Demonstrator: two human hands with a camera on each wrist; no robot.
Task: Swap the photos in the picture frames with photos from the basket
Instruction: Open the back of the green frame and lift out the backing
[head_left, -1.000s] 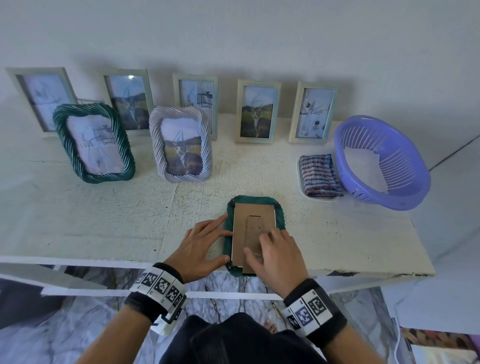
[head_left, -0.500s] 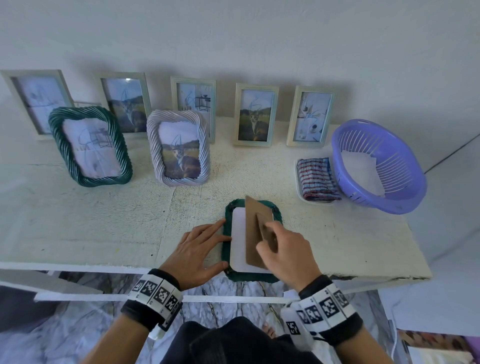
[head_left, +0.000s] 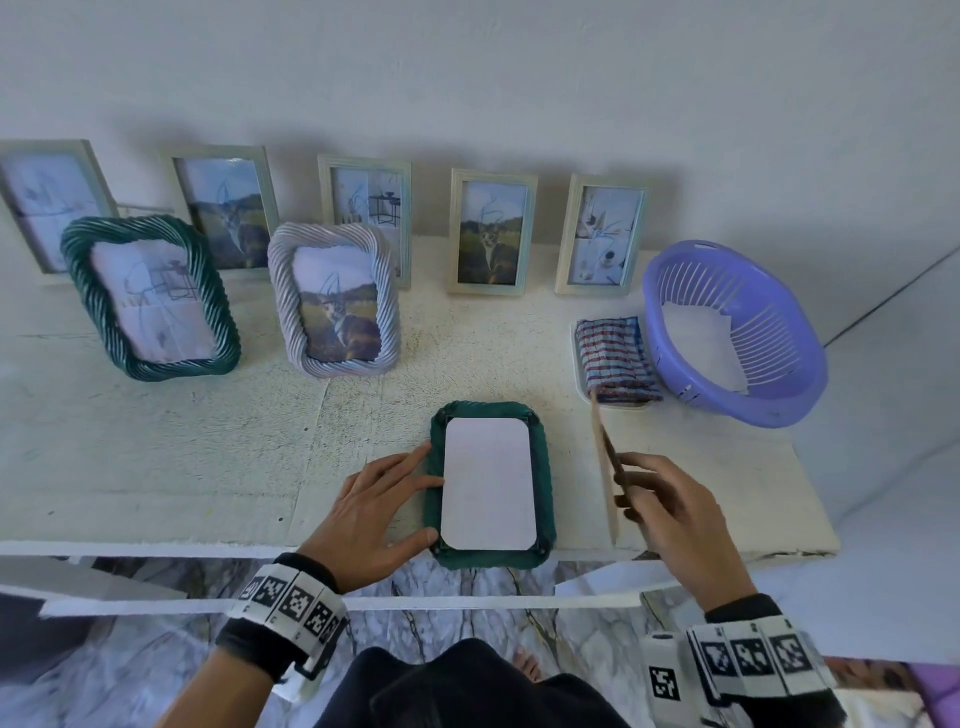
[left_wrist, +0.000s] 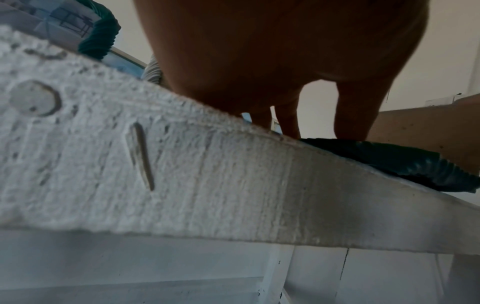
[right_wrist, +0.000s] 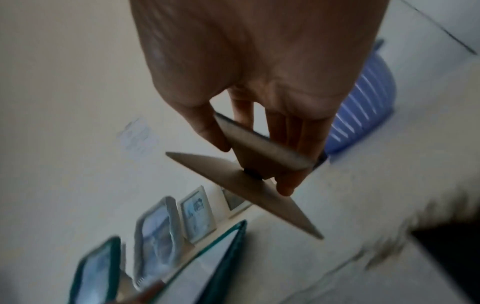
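Note:
A dark green twisted frame (head_left: 543, 467) lies face down at the table's front edge, its back uncovered so the white reverse of the photo (head_left: 488, 483) shows. My left hand (head_left: 387, 501) rests flat beside it, straight fingers touching its left rim; the left wrist view shows the same green frame (left_wrist: 415, 164). My right hand (head_left: 660, 499) pinches the brown backing board (head_left: 604, 467) by its stand flap, holding it on edge above the table to the frame's right. The backing board (right_wrist: 249, 181) shows between thumb and fingers. The purple basket (head_left: 779, 395) holds white photos.
A folded striped cloth (head_left: 615, 358) lies left of the basket. A green twisted frame (head_left: 150, 296) and a grey twisted frame (head_left: 335, 301) stand mid-table. Several pale frames, one being (head_left: 491, 231), lean on the back wall. The table edge (head_left: 156, 548) runs just under my wrists.
My right hand lifted the backing board off the green frame and carried it to the right, uncovering the photo's white back. The left hand stayed on the frame's left rim.

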